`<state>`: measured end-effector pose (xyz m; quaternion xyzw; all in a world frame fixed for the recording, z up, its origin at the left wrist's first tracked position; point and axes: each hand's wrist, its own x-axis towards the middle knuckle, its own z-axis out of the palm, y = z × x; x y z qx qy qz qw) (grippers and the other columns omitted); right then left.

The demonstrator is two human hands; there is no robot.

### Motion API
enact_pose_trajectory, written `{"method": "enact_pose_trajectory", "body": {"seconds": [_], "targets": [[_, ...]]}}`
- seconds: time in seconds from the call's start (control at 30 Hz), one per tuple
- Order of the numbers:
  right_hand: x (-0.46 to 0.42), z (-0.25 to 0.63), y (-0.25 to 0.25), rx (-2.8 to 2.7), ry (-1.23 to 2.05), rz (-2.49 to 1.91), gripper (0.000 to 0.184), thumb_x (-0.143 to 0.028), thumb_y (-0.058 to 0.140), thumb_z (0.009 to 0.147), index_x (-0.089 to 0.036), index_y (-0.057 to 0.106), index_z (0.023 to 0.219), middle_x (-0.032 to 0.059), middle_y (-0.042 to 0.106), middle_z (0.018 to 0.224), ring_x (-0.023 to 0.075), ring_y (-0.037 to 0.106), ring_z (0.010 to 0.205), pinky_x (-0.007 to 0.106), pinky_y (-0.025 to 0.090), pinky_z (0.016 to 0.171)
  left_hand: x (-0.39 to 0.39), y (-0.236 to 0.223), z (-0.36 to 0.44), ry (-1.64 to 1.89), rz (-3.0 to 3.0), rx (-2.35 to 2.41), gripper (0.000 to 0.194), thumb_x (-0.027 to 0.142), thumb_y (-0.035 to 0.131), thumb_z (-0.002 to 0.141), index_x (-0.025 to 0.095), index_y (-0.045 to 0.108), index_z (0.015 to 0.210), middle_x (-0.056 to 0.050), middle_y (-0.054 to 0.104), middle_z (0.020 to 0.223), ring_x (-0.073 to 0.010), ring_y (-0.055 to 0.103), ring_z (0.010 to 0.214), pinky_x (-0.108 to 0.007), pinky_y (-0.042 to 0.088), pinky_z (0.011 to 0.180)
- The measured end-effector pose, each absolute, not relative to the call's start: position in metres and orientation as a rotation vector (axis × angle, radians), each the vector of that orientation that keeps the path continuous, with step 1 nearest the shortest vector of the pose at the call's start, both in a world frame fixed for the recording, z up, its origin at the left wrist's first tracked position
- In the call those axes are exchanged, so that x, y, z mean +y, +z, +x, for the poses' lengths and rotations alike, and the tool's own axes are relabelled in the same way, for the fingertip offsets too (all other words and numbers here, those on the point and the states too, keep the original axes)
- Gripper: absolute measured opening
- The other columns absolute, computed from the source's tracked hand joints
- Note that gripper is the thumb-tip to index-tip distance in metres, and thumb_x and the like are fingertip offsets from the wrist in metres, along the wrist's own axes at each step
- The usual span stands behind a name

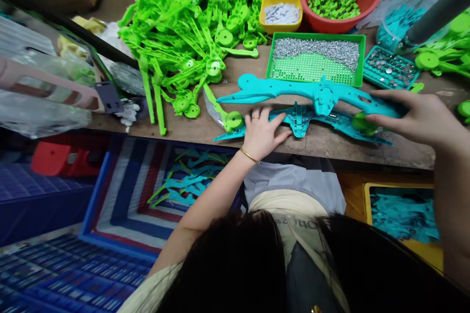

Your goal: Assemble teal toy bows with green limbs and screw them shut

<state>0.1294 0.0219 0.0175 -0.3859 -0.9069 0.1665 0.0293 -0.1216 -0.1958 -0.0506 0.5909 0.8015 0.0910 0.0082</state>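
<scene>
A turquoise plastic shell half (300,126) lies along the table's front edge with its inner side up. My left hand (259,133) rests on its left part, fingers spread. At its left end sits a lime-green plastic arm (232,121) with a round hub; another green hub (363,123) shows at the right end. Just behind lies a second, matching turquoise shell half (293,87), outer side up. My right hand (418,113) is closed around its right end, thumb near the green hub. The fingertips behind that end are partly hidden.
Behind stand a green tray (362,58) of small metal screws, a yellow tub (263,15), a red bowl (312,17) of green pieces and a turquoise tray (394,78) of metal parts. Green arms (191,24) are heaped back left. A blue crate (99,195) stands below the table.
</scene>
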Motion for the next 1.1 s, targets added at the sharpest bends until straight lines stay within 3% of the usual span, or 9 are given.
{"method": "enact_pose_trajectory", "body": {"seconds": [0.17, 0.3, 0.43, 0.53, 0.7, 0.8, 0.97, 1.1], "targets": [[0.026, 0.134, 0.019, -2.882, 0.495, -1.242, 0.063, -0.062, 0.062, 0.069, -0.032, 0.063, 0.125, 0.0045, 0.072, 0.089, 0.0227, 0.062, 0.07, 0.035, 0.045, 0.064, -0.22, -0.054, -0.125, 0.452, 2.019, 2.407, 0.048, 0.044, 0.055, 0.089, 0.022, 0.055, 0.132, -0.018, 0.049, 0.136, -0.0361, 0.042, 0.125, -0.053, 0.034, 0.1], [0.025, 0.136, 0.019, -2.879, 0.578, -1.196, 0.062, -0.066, 0.061, 0.068, -0.035, 0.063, 0.123, 0.0032, 0.073, 0.096, 0.0243, 0.065, 0.075, 0.037, 0.047, 0.068, -0.269, -0.065, -0.136, 0.95, 1.883, 2.531, 0.025, 0.03, 0.058, 0.087, 0.019, 0.065, 0.109, -0.013, 0.061, 0.115, -0.0265, 0.053, 0.114, -0.045, 0.04, 0.101], [0.022, 0.133, 0.02, -2.919, 0.586, -1.135, 0.065, -0.073, 0.058, 0.067, -0.041, 0.061, 0.123, 0.0001, 0.072, 0.084, 0.0216, 0.062, 0.062, 0.037, 0.046, 0.061, -0.306, -0.072, -0.153, 1.562, 0.909, 2.836, 0.019, 0.035, 0.056, 0.088, 0.018, 0.06, 0.094, -0.007, 0.061, 0.091, -0.0173, 0.061, 0.087, -0.031, 0.05, 0.077], [0.02, 0.127, 0.018, -2.964, 0.539, -1.004, 0.064, -0.076, 0.056, 0.068, -0.045, 0.059, 0.124, -0.0018, 0.073, 0.092, 0.0219, 0.063, 0.064, 0.036, 0.047, 0.059, -0.312, -0.071, -0.165, 1.852, 0.259, 2.444, 0.028, 0.046, 0.054, 0.086, 0.02, 0.051, 0.095, -0.001, 0.061, 0.081, -0.011, 0.061, 0.059, -0.021, 0.045, 0.05], [0.014, 0.114, 0.015, -3.02, 0.416, -0.843, 0.069, -0.076, 0.05, 0.071, -0.035, 0.061, 0.126, 0.0028, 0.073, 0.105, 0.029, 0.068, 0.082, 0.038, 0.048, 0.065, -0.301, -0.059, -0.168, 1.848, -0.014, 1.951, 0.037, 0.056, 0.052, 0.084, 0.019, 0.05, 0.093, -0.001, 0.064, 0.066, -0.0137, 0.062, 0.046, -0.02, 0.045, 0.041], [0.01, 0.108, 0.013, -3.042, 0.365, -0.72, 0.07, -0.072, 0.047, 0.076, -0.027, 0.061, 0.127, 0.0074, 0.072, 0.105, 0.0296, 0.068, 0.081, 0.038, 0.048, 0.066, -0.293, -0.054, -0.166, 1.787, -0.103, 1.852, 0.044, 0.061, 0.046, 0.086, 0.017, 0.052, 0.089, -0.005, 0.067, 0.063, -0.0148, 0.063, 0.044, -0.02, 0.045, 0.04], [0.005, 0.108, 0.009, -3.058, 0.276, -0.564, 0.064, -0.063, 0.049, 0.081, -0.028, 0.055, 0.134, 0.009, 0.072, 0.103, 0.029, 0.068, 0.08, 0.038, 0.049, 0.068, -0.287, -0.051, -0.169, 1.728, -0.187, 1.722, 0.052, 0.062, 0.042, 0.089, 0.012, 0.058, 0.082, -0.011, 0.069, 0.063, -0.0155, 0.066, 0.05, -0.021, 0.053, 0.048], [0.0, 0.111, 0.007, -3.075, 0.375, -0.561, 0.062, -0.06, 0.052, 0.083, -0.024, 0.054, 0.134, 0.0138, 0.07, 0.113, 0.033, 0.066, 0.096, 0.044, 0.051, 0.082, -0.286, -0.052, -0.172, 1.778, -0.221, 1.683, 0.049, 0.056, 0.044, 0.09, 0.011, 0.061, 0.079, -0.011, 0.069, 0.065, -0.0174, 0.069, 0.054, -0.022, 0.056, 0.052]]}}
